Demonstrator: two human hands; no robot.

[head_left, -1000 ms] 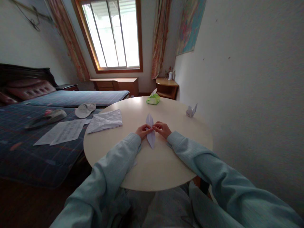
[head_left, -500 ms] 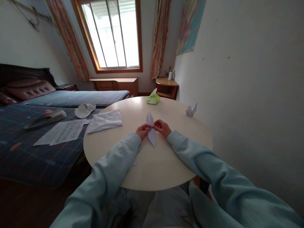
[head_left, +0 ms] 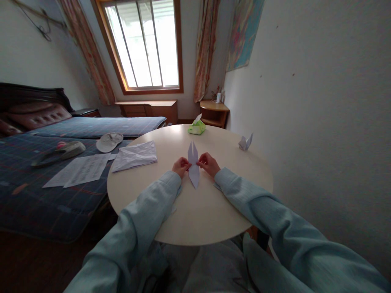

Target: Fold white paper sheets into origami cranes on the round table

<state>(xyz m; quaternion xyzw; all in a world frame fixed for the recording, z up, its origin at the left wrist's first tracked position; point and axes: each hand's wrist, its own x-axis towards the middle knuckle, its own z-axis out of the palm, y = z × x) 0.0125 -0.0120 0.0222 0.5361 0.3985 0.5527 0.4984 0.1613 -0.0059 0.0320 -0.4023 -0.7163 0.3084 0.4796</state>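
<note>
White folded paper is held over the middle of the round table, twin points toward twelve o'clock, single tip toward six. The left hand pinches its nine-o'clock edge, the right hand its three-o'clock edge. A green tissue pack sits at twelve.

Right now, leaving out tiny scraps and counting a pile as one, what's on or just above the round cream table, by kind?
Folded paper: 2 (long pointed white paper shape, small white paper figure with a raised tip)
Flat paper: 1 (creased white paper pile)
Tissues: 1 (soft green tissue pack)
Total: 4
</note>
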